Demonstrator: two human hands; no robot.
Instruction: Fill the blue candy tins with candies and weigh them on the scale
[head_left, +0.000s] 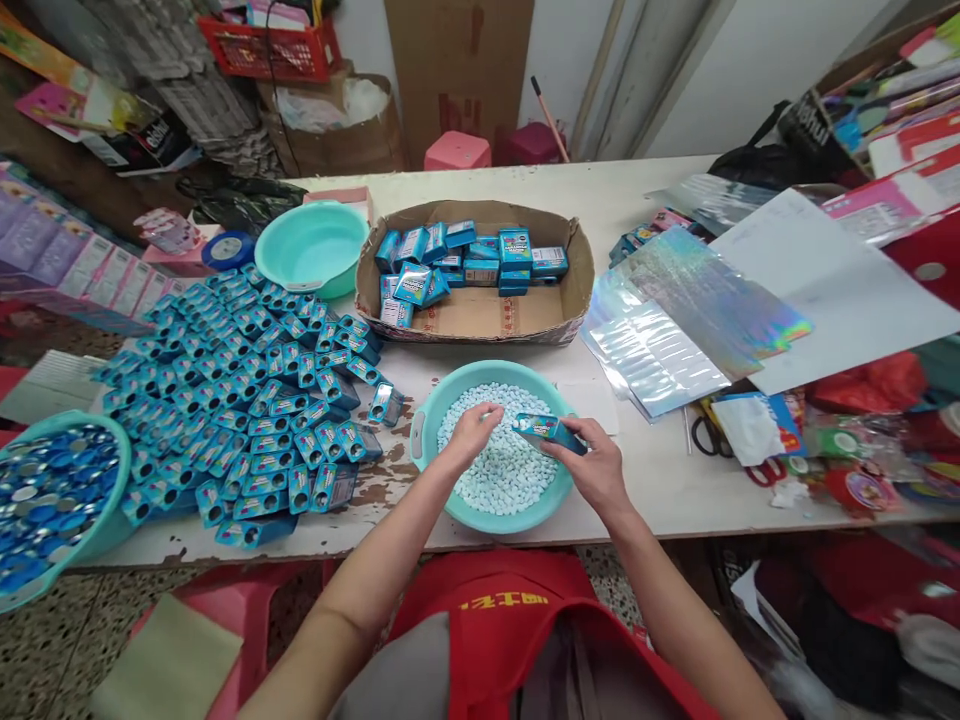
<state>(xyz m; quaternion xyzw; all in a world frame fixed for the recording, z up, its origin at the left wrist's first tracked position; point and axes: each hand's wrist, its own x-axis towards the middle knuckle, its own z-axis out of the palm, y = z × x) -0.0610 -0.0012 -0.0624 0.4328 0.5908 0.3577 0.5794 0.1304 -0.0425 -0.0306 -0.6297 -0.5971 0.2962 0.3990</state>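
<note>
My right hand [600,465] is closed around a small blue candy box [550,430], held tilted over a turquoise basin [431,385]. The box's end with white pieces at it points toward my left hand [476,430]. That hand is just left of the box, apart from it, with its fingertips pinched together; what they hold, if anything, I cannot make out. Small white candies [502,490] fill the bottom of the basin beneath both hands.
Many upright blue boxes with round holes [270,425] crowd the table's left. A cardboard tray [472,325] of blue boxes stands behind the basin, beside another turquoise basin [311,245]. At far left is a tub of blue-silver discs [52,500]; shiny sheets [705,290] and scissors [709,437] lie right.
</note>
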